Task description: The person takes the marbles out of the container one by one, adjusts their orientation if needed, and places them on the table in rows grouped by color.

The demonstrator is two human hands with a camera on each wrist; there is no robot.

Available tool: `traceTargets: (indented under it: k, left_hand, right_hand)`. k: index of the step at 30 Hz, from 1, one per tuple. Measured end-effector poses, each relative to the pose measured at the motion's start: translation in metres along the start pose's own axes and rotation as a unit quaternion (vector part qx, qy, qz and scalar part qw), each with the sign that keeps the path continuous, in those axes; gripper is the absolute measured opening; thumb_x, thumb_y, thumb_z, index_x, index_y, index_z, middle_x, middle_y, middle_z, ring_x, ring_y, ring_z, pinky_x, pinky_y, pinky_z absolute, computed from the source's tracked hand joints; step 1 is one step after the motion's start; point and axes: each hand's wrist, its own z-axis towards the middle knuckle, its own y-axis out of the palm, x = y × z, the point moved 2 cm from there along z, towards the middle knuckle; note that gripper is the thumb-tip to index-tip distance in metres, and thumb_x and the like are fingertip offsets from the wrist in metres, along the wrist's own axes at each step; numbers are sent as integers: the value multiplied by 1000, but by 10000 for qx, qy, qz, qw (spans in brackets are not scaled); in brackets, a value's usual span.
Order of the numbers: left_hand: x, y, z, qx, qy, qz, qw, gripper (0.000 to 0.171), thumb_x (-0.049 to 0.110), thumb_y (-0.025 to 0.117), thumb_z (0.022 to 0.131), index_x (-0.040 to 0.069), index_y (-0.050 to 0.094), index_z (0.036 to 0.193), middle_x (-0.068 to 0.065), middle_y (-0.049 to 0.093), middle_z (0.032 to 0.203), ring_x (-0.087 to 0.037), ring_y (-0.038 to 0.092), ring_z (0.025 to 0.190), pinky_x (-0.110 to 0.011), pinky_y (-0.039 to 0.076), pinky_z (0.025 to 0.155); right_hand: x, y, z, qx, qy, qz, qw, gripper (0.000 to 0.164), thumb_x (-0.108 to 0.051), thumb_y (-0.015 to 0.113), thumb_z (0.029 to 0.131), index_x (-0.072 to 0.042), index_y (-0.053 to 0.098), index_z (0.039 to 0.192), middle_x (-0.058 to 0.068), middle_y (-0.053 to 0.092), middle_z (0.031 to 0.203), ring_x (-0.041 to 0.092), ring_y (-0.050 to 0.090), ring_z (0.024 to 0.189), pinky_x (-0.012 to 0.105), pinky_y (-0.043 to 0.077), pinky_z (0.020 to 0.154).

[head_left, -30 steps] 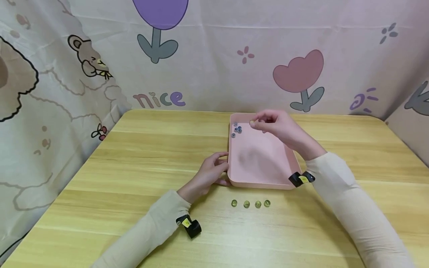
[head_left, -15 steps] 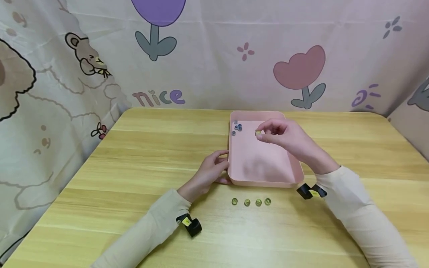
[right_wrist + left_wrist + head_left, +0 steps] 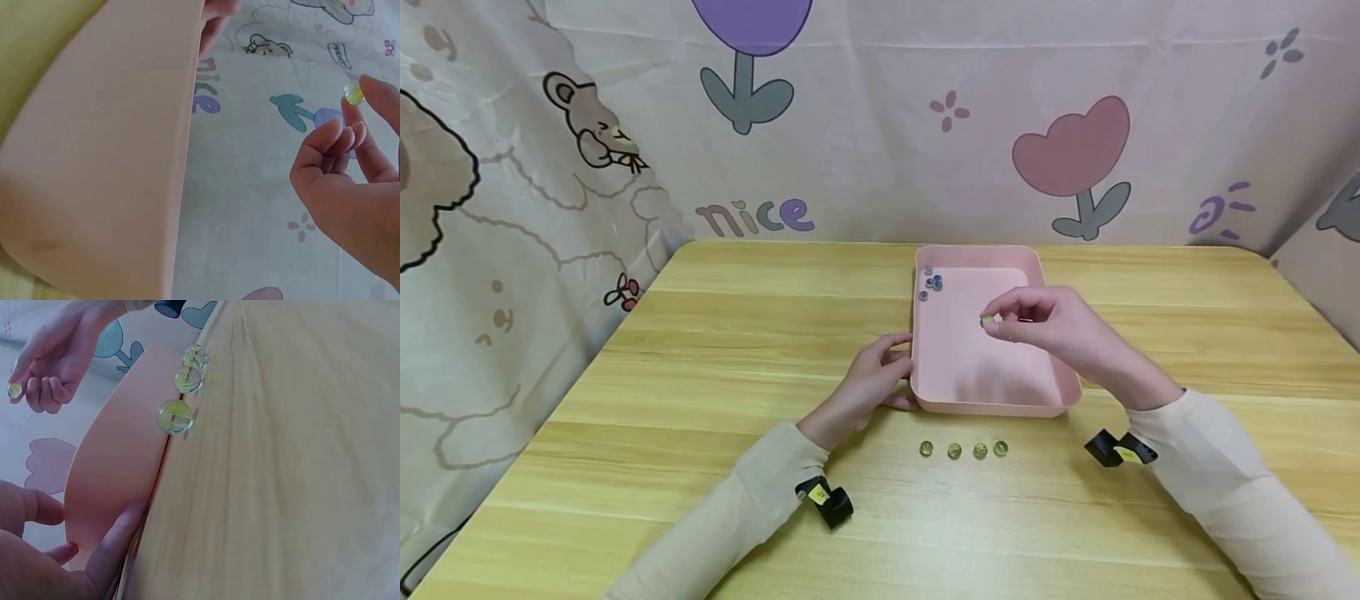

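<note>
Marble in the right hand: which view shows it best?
Right wrist: the marble looks largest there, its yellow streak clear. The head view shows it tiny, partly covered; the left wrist view, small near the left edge.

Pink rectangular plastic-looking tray (image 3: 992, 410) on the light wood-grain table (image 3: 737, 333), right of centre, toward the back. White printed fabric backdrop (image 3: 880, 142) right behind the table. In the tray: five small round blue-grey marbles (image 3: 937, 284), far left corner, one nearer the front, along the left wall. Before the tray, on the tabletop: four yellow-green clear glass marbles (image 3: 954, 451) in a side-to-side row, right-hand two closest together. Person's bare left hand (image 3: 874, 379) at the tray's left wall, near the front corner, touching. Bare right hand (image 3: 1060, 321) above the tray, one yellow-clear glass marble (image 3: 987, 321) between thumb and finger.
</note>
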Motion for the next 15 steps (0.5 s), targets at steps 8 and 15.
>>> traceTargets:
  k: [8,15]
  left_hand:
    - [0,0,0,-14,18,20,10000,54,-1,48,90,2,41,143,-23,55,125,-32,59,105,-38,62,63]
    - [1,0,-1,-10,-3,3,10000,54,-1,48,90,2,40,143,-23,54,126,-32,59,104,-38,62,64]
  right_hand:
    - [1,5,-11,-70,46,-57,9999,21,-16,70,88,-3,68,106,1,53,80,15,51,75,22,49,66]
    - [4,10,-21,-174,67,-83,9998,19,-14,70,88,-2,68,103,2,53,80,14,50,73,21,46,61]
